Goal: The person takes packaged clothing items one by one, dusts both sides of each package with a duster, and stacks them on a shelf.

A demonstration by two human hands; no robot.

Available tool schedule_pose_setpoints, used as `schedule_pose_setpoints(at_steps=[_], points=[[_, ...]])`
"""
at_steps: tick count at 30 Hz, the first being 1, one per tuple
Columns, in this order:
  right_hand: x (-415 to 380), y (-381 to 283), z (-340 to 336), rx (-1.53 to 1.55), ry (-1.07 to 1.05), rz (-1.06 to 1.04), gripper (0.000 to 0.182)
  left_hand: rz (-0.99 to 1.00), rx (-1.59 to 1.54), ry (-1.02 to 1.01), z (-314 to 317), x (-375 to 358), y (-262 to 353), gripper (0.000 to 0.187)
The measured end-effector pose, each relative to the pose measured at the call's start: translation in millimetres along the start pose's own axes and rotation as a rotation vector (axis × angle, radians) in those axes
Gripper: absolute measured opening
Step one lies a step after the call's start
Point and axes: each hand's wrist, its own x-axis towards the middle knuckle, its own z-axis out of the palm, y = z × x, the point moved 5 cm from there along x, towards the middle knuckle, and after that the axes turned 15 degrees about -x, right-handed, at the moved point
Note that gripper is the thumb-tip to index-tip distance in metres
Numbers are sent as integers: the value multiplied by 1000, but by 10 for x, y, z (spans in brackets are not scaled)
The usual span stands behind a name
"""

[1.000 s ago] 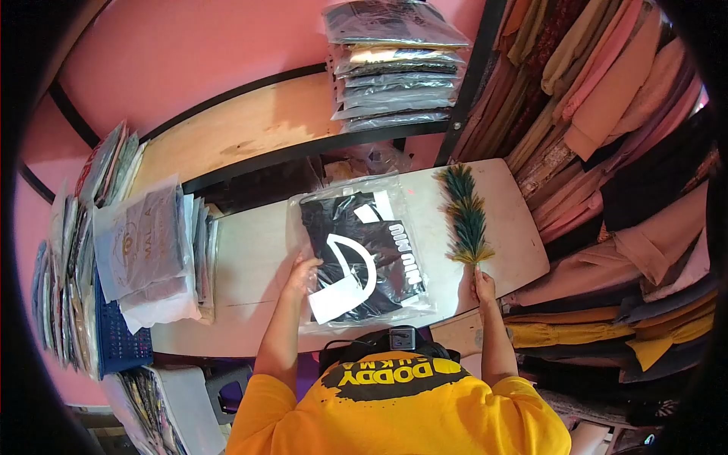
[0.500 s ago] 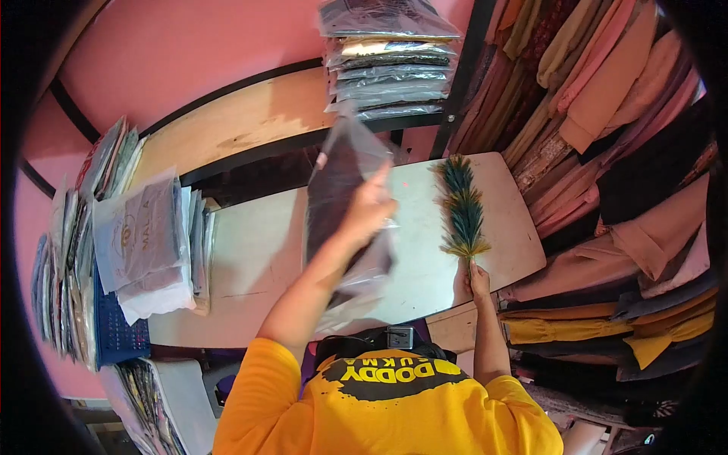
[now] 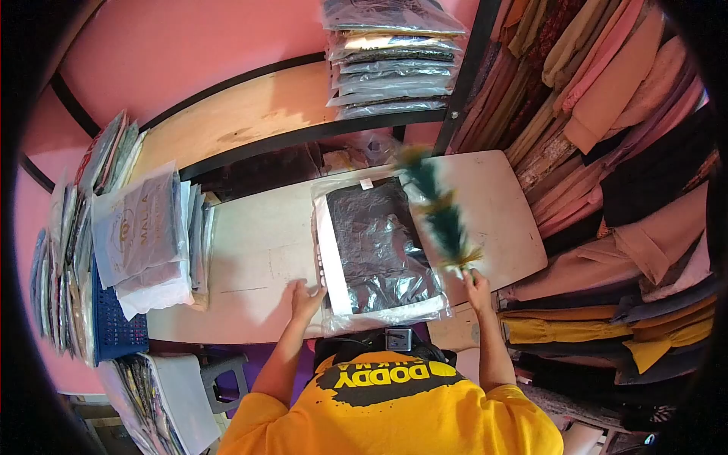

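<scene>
— At far left, what have we got?
— Bagged clothes (image 3: 144, 235), leaning stack, plus a blue basket (image 3: 121, 326) underneath. Then bare white table (image 3: 250, 258) up to our left hand (image 3: 305, 301).
— State of that hand?
— Thumb side spread, right at the left edge of the bagged black garment (image 3: 379, 243). Can't tell if we're pinching the plastic.
— And the garment itself?
— Flat on the table, near end by the table's near edge, white strip down its left side. Sits between our two hands.
— Right of it?
— Feather duster (image 3: 440, 205), blurred, slanting along the garment's right side; can't tell if they touch. Our right hand (image 3: 478, 292) is closed on the handle, just beyond the garment's near right corner.
— Far right?
— Hanging clothes (image 3: 644, 235), well apart from the garment.
</scene>
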Motion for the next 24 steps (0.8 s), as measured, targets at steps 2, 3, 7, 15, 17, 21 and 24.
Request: schedule_pose_setpoints(at_steps=[2,3,7,15,17,21,24], points=[[-204,-507,-43,-303,-247,-115,38,-84,-149,-137,62,-167,-177,54],[-263,-595,-8,-307,-249,-114,38,-164,-300,-272,146,-233,-220,55],[-443,-762,214,-661,-392,-481,41,190,-156,-243,141,-217,-224,48],[-2,-512,66,-594,-41,42,48,-138,-442,-239,200,-264,-350,42],[135,-580,102,-556,15,71,48,-96,-430,-227,207,-253,-369,41],[92,-1208,188,-576,-5,-83,46,-91,-393,-223,194,-249,-362,39],[-59,-1527,429,-588,-21,-388,43,-119,-408,-246,187,-257,-328,40]])
